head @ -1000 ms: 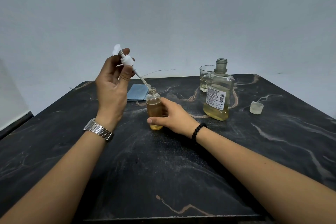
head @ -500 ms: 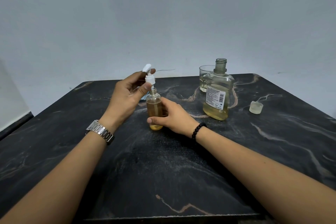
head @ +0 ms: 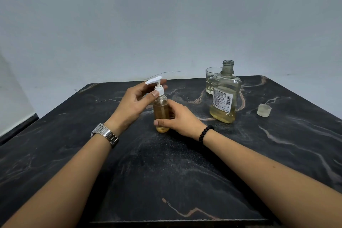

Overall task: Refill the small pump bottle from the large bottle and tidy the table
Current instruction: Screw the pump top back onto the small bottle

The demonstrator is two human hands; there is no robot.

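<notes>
We have the small pump bottle (head: 161,114) standing upright on the dark marbled table (head: 166,172), near its middle, and both our hands are on it. Our right hand (head: 180,118) wraps the lower body of the bottle from the right, thumb across the front near the base and fingers curled round behind, so that hand is clamped on it. Amber liquid fills the clear bottle almost to its shoulder.

Just above that grip, our left hand (head: 136,103) pinches the white pump head (head: 158,87) at its collar, thumb in front and fingers curled behind. The pump sits in the bottle's neck with its nozzle pointing left, over our left fingers. Whether the collar is fully seated, we cannot tell.

To the right of our right hand, well apart from it, stands the large bottle (head: 224,96), uncapped, with a white label on its front and pale yellow liquid in roughly its bottom third. Just behind it, partly hidden, is a clear glass (head: 210,81) with a little pale liquid at the bottom. Further right lies a small translucent cap (head: 264,110), alone on the table, mouth tilted upward.

A metal watch (head: 105,135) is on our left wrist, a black bead bracelet (head: 205,132) on our right.
</notes>
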